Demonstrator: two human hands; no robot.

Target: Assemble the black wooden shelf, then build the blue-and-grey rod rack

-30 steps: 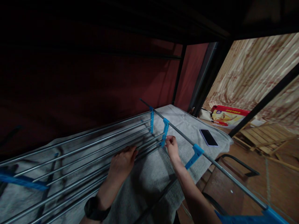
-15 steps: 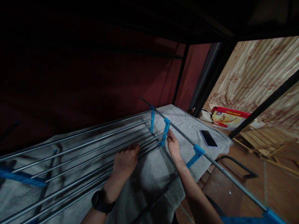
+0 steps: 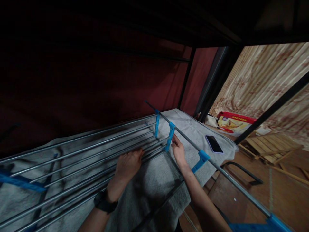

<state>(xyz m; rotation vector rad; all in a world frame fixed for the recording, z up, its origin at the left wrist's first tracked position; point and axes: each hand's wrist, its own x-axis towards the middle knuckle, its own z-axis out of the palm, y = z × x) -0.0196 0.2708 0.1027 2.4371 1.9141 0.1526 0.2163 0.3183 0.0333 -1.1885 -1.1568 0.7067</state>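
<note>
Fingers of my left hand (image 3: pixel 127 164) press flat on the silver metal rack rods (image 3: pixel 96 154) lying on the grey blanket (image 3: pixel 156 180), my right hand (image 3: pixel 178 149) pinching their blue plastic bracket (image 3: pixel 170 136), one long rail (image 3: pixel 217 167) unjoined.

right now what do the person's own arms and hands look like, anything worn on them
Both hands are bare, without gloves, and both forearms are uncovered with no sleeves in view. The left hand has a black watch strapped at the wrist. The right hand shows no rings or bands.
</note>
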